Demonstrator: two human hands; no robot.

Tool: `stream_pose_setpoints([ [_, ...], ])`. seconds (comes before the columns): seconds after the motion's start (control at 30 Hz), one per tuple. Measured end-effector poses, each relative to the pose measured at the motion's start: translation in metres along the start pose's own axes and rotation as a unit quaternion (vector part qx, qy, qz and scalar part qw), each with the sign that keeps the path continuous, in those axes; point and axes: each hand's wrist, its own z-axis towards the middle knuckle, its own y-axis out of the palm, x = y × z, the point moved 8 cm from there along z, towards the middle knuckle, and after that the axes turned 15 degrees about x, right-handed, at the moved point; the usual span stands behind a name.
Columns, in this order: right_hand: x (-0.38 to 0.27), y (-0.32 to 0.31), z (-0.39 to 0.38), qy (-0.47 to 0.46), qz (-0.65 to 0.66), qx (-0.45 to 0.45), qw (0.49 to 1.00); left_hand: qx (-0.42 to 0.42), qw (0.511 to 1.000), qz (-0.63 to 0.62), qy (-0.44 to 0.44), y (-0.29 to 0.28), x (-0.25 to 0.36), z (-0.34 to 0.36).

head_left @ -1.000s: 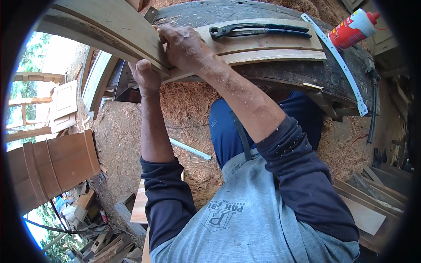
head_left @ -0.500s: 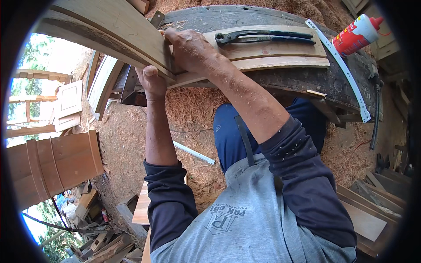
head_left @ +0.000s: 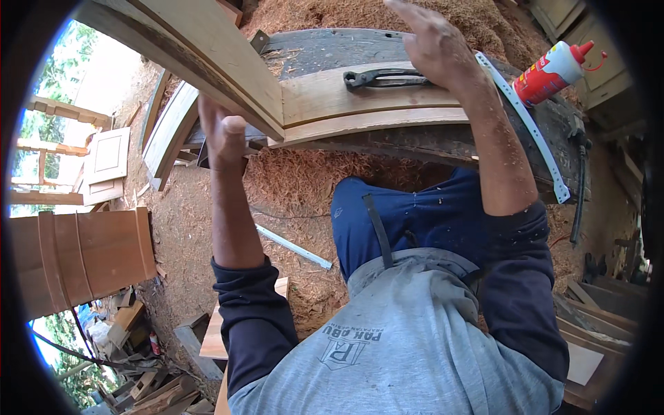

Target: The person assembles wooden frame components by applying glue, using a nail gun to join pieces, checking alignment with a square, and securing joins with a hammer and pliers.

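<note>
A long pale wooden board assembly (head_left: 228, 59) slants in from the upper left, its end standing on a flat plank (head_left: 315, 97). My left hand (head_left: 225, 138) holds that assembly at its lower edge, thumb showing and the other fingers partly hidden behind the wood. My right hand (head_left: 439, 52) is raised, fingers stretched out and holding nothing, above the right part of the plank. Below it lie dark pincers (head_left: 377, 78), their handle ends covered by the hand and wrist. Sawdust specks dot my right forearm.
The plank lies on a worn dark workbench (head_left: 332, 45). On its right are a perforated metal strip (head_left: 529, 128) and a red-and-white glue bottle (head_left: 550, 75). Shavings (head_left: 304, 176) cover the ground, with a metal strip (head_left: 294, 247) on them. Scrap wood (head_left: 162, 401) is piled lower left.
My right hand has let go of the board joint and moved right, over the pincers' handles. My left hand has shifted slightly left and down along the board.
</note>
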Motion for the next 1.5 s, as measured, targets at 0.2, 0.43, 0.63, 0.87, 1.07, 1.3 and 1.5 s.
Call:
stream_pose_setpoints([
  [0.2, 0.028, -0.010, -0.072, 0.003, -0.122, -0.238, 0.964, -0.004, 1.000, 0.007, 0.008, -0.014, 0.004, 0.004],
  [0.43, 0.046, -0.022, -0.082, -0.095, -0.152, -0.140, 0.974, 0.015, 0.990, -0.018, -0.139, 0.002, -0.022, 0.021],
  [0.63, 0.064, -0.016, -0.073, -0.052, -0.200, -0.148, 0.967, -0.063, 0.990, -0.088, -0.088, 0.029, 0.037, -0.012],
  [0.87, 0.111, -0.006, -0.061, 0.070, -0.107, -0.348, 0.929, 0.034, 0.987, -0.104, -0.114, 0.002, 0.112, -0.016],
  [1.07, 0.081, -0.021, -0.062, -0.015, -0.119, -0.425, 0.897, 0.028, 0.963, -0.073, -0.259, -0.014, 0.112, 0.021],
  [1.3, -0.063, -0.134, -0.079, 0.008, 0.173, -0.559, 0.811, -0.036, 0.942, -0.025, -0.333, 0.031, 0.073, 0.047],
  [1.5, -0.054, -0.166, -0.075, -0.055, -0.027, -0.359, 0.931, -0.026, 0.956, -0.012, -0.291, 0.053, 0.056, 0.056],
])
